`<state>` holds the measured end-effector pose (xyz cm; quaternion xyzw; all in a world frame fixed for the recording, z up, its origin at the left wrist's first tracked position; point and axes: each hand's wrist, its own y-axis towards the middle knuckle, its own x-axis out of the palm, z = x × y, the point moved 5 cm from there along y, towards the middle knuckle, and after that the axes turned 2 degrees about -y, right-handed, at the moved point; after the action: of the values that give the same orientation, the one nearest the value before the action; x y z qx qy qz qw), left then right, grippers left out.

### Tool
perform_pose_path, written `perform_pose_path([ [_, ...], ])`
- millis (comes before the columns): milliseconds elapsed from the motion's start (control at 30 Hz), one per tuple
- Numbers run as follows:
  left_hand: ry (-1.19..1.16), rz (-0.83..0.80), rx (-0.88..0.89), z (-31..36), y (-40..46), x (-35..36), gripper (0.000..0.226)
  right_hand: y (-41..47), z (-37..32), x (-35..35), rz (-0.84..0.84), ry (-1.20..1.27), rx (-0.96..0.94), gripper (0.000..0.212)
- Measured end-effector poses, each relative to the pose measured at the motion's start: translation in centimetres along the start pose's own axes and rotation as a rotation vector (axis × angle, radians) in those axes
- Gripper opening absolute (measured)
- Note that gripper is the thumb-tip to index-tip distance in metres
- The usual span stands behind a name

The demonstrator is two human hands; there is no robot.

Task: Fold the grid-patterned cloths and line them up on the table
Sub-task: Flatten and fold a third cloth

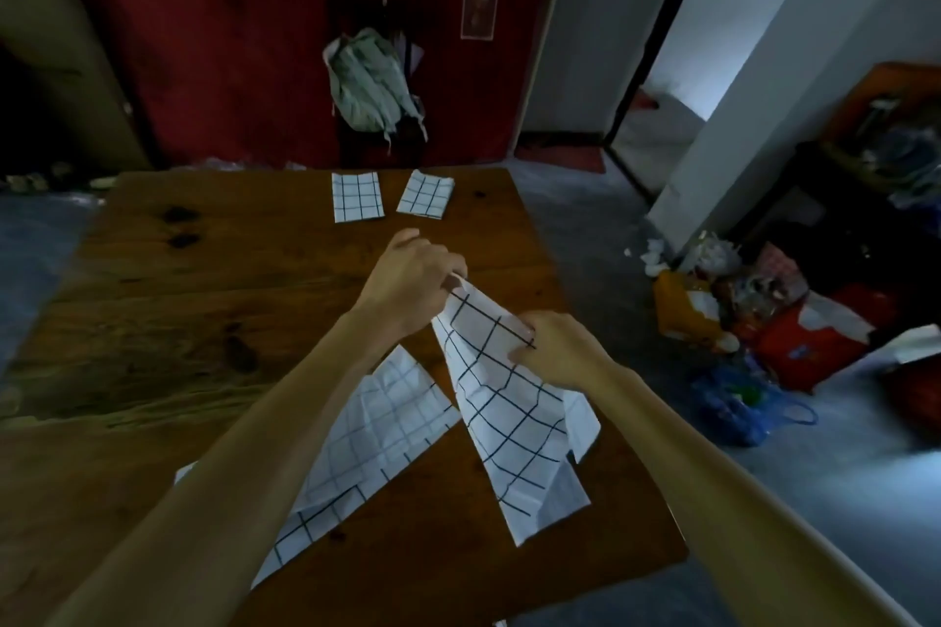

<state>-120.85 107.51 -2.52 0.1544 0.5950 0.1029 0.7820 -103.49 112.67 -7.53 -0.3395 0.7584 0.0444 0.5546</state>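
Note:
A white cloth with a dark grid hangs lifted over the wooden table, its lower end drooping onto the tabletop. My left hand pinches its top corner. My right hand grips its upper edge a little lower and to the right. A second unfolded grid cloth lies flat on the table, partly under my left forearm. Two folded grid cloths sit side by side at the far edge: one on the left, one on the right.
The table's right edge runs close past the lifted cloth. On the floor to the right lie bags and clutter. A chair with a pale backpack stands behind the table against the red wall. A doorway opens at the back right.

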Motion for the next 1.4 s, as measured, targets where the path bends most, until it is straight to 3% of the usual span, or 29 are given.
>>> perform_pose_path([
  [133,0.033,0.145,-0.062,-1.5,1.2,-1.7,0.013,1.4,2.7,-1.6,0.045,-0.094,0.063,0.01],
  [233,0.122,0.067,-0.119,-2.6,2.8,-2.8,0.015,3.3,3.0,-5.9,0.204,-0.117,0.019,0.018],
  [333,0.264,-0.01,-0.122,-3.4,4.5,-3.9,0.029,5.1,2.6,-11.3,0.413,-0.133,-0.044,0.012],
  [567,0.31,0.414,-0.245,-2.5,7.1,-9.1,0.014,7.1,1.4,-18.8,0.731,-0.023,-0.251,0.023],
  [800,0.373,0.547,-0.295,0.8,4.3,-11.3,0.013,4.2,2.1,-19.6,0.897,0.06,-0.463,0.025],
  [1033,0.324,0.487,-0.272,5.4,-2.3,-11.5,0.01,-1.8,4.1,-16.2,0.875,0.074,-0.533,0.024],
  [1400,0.199,0.243,-0.299,10.2,-15.7,-4.2,0.024,-12.4,8.8,-3.6,0.474,0.009,-0.367,0.02],
])
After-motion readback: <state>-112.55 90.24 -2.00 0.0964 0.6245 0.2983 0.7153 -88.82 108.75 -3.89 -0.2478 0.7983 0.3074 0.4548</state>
